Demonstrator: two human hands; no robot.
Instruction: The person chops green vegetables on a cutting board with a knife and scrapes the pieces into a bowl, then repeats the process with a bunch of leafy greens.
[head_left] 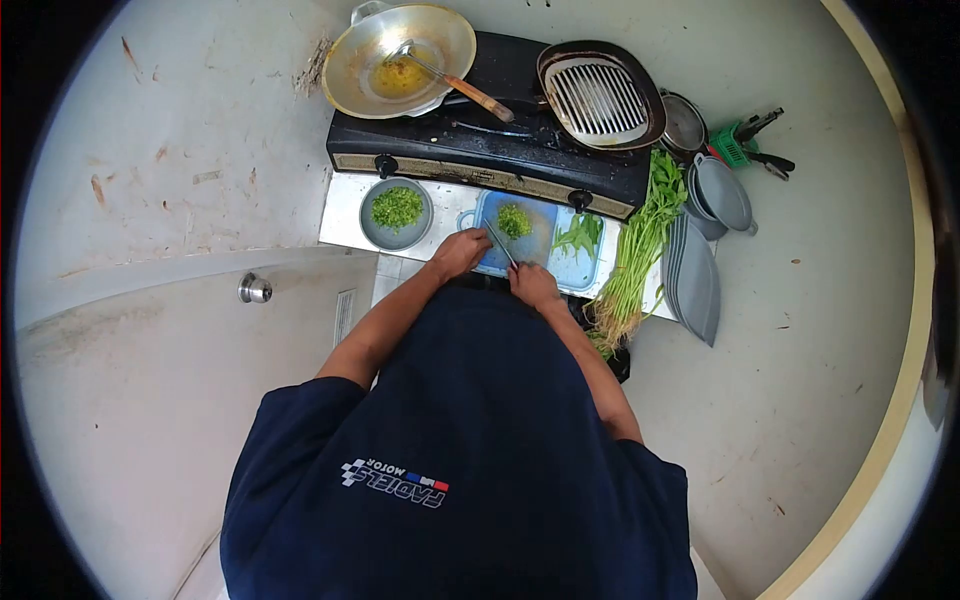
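A knife slants over the blue cutting board, its handle in my right hand, which is closed around it. On the left, my left hand has its fingers drawn together against the side of the blade. Finely chopped greens lie in a small pile on the board, just beyond the knife. Whole green leaves rest at the board's right part. Left of the board is a grey bowl holding more chopped greens.
Behind the board stands a black stove with a wok, a spatula and a grill pan. A rooted bunch of greens lies at right, beside stacked grey dishes, a grey pot and a green basket.
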